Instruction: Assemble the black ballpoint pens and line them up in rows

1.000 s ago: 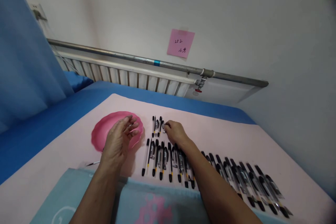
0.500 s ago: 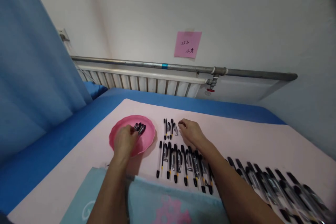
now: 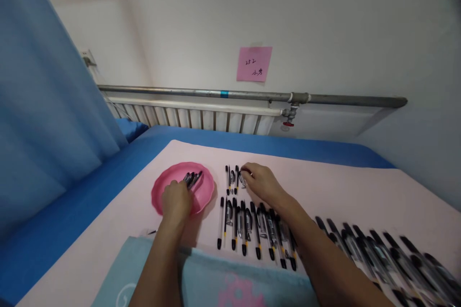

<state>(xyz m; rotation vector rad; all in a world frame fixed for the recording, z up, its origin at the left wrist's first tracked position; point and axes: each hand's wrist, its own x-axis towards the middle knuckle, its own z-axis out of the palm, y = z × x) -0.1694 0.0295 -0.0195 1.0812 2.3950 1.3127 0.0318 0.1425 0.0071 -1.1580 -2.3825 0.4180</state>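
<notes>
My left hand [image 3: 176, 201] is inside the pink bowl [image 3: 158, 177], its fingers curled down beside a small bunch of black and clear pen parts [image 3: 192, 178]. Its fingertips are hidden, so what they grip does not show. My right hand [image 3: 260, 178] is closed in a pinch at the right end of a short row of pen parts [image 3: 232, 180] on the pale pink sheet. A clear piece [image 3: 242, 181] lies right under its fingertips, and whatever they hold is too small to make out. Nearer me is a longer row of black-capped pen parts [image 3: 248, 225], partly covered by my right forearm.
More black and clear pen parts [image 3: 382, 254] lie at the right. A turquoise cloth [image 3: 201, 273] covers the near edge. One thin dark piece [image 3: 151, 232] lies left of my left forearm. Behind the blue surface [image 3: 252, 136] are a radiator [image 3: 194, 117] and metal pipe [image 3: 162, 90].
My left hand has shifted slightly right and lower in the bowl, against the pen parts. My right hand has moved a little left, onto the clear piece. The view has tilted slightly.
</notes>
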